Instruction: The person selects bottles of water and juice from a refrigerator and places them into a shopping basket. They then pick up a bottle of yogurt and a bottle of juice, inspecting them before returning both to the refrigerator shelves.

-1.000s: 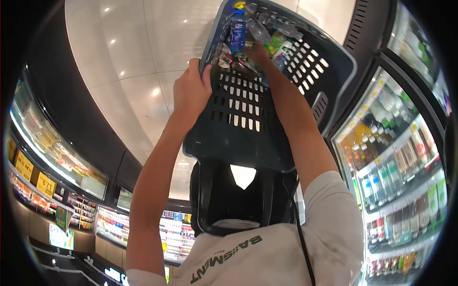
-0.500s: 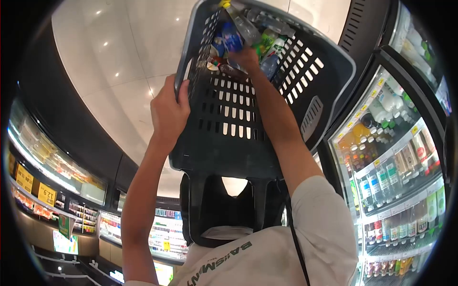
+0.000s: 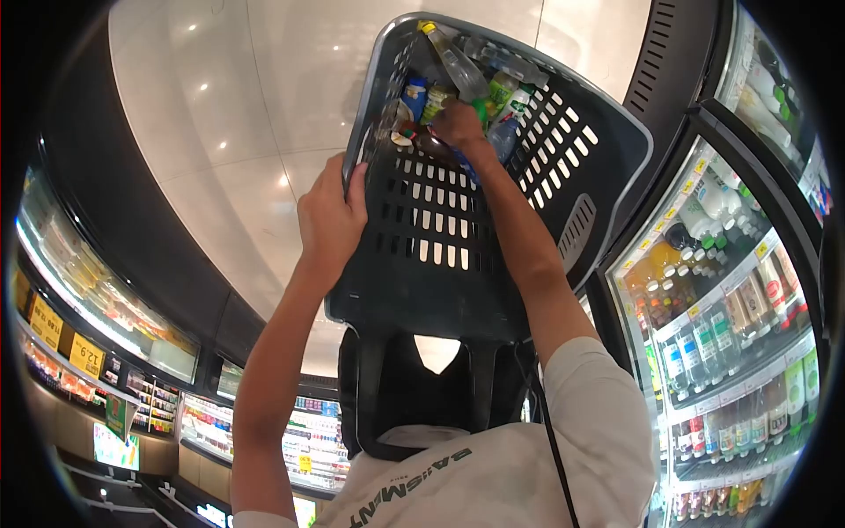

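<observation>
My left hand (image 3: 333, 216) is closed round the left rim of a dark grey slotted basket (image 3: 422, 304). Deep inside the basket, my right hand (image 3: 459, 125) is among the bottles, its fingers bent down; what they hold, if anything, is hidden. Beside it lie a clear bottle with a yellow cap (image 3: 456, 63), another clear bottle (image 3: 503, 62), a green-labelled bottle (image 3: 502, 88) and a bluish clear bottle (image 3: 503, 136). A blue-labelled package (image 3: 414, 97) stands at the left, and a dark brown bottle (image 3: 431, 145) lies just below my right hand.
An open-fronted or glass-doored drinks cooler (image 3: 735, 308) with rows of bottles stands at the right. A curved chilled display (image 3: 106, 299) runs along the left, with yellow price signs (image 3: 86, 356). Pale floor tiles (image 3: 211, 88) show beyond the basket, and more lit shelves stand behind.
The basket and my left hand appear slightly lower and further right. My right hand has shifted down within the basket, and the blue-labelled bottle near it is no longer upright at its former spot.
</observation>
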Demonstrator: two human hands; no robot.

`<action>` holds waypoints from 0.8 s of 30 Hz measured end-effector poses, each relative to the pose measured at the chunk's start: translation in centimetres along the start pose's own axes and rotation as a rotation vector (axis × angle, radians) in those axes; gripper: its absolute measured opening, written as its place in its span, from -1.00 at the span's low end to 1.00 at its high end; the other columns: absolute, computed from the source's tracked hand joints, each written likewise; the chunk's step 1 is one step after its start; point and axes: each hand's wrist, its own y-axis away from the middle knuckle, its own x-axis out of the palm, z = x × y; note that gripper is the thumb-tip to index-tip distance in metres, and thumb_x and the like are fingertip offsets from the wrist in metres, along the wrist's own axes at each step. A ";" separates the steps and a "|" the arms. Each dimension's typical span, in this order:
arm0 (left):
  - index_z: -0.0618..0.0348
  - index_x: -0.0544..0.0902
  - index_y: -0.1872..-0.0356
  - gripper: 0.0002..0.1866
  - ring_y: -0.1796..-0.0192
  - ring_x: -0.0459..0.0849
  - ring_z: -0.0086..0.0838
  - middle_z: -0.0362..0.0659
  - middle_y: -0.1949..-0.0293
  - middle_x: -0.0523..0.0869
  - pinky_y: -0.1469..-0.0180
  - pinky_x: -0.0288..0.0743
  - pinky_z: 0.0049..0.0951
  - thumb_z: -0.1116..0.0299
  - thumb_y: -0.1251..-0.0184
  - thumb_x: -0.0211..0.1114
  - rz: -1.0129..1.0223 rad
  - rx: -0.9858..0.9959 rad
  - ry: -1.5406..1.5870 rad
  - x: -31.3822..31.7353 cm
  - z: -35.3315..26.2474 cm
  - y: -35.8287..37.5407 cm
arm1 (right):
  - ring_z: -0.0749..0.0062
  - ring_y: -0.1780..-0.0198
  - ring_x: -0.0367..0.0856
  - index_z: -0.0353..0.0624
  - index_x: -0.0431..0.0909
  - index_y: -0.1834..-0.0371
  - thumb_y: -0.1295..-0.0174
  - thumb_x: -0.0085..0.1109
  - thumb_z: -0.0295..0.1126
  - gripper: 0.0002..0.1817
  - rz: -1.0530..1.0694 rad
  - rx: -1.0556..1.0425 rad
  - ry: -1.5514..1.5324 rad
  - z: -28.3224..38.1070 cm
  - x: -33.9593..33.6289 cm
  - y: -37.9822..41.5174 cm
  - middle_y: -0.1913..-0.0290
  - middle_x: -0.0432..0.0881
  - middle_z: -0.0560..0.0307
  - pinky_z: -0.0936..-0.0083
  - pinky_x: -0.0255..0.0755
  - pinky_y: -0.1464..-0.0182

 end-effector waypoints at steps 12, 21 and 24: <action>0.28 0.64 0.02 -0.83 0.55 0.69 -0.28 -0.04 0.47 0.71 0.51 0.48 -0.37 0.44 -0.48 0.30 0.017 -0.021 0.015 0.2 0.5 0.0 | -0.16 -0.43 0.43 -0.07 0.37 -0.52 -0.26 0.14 0.14 -0.19 0.124 -0.058 0.159 -0.8 7.6 -15.1 -0.41 0.45 -0.22 0.10 0.30 -0.48; 0.27 0.61 0.08 -0.85 0.46 0.72 -0.05 0.05 0.43 0.71 0.45 0.54 -0.20 0.43 -0.45 0.31 -0.040 0.049 -0.031 -0.2 -0.3 -0.2 | -0.32 -0.16 0.62 -0.35 0.68 0.03 -0.14 0.39 0.03 -0.40 0.069 -0.223 0.162 0.1 4.3 -8.4 -0.05 0.64 -0.47 0.01 0.53 -0.21; 0.27 0.59 0.14 -0.87 0.42 0.72 0.02 0.08 0.42 0.72 0.43 0.56 -0.13 0.44 -0.44 0.32 -0.067 0.102 -0.042 -0.4 -0.1 -0.3 | -0.36 -0.11 0.62 -0.43 0.54 -0.09 -0.11 0.46 -0.06 -0.33 0.041 -0.317 0.212 -0.9 5.6 -5.5 -0.05 0.60 -0.49 -0.01 0.55 -0.15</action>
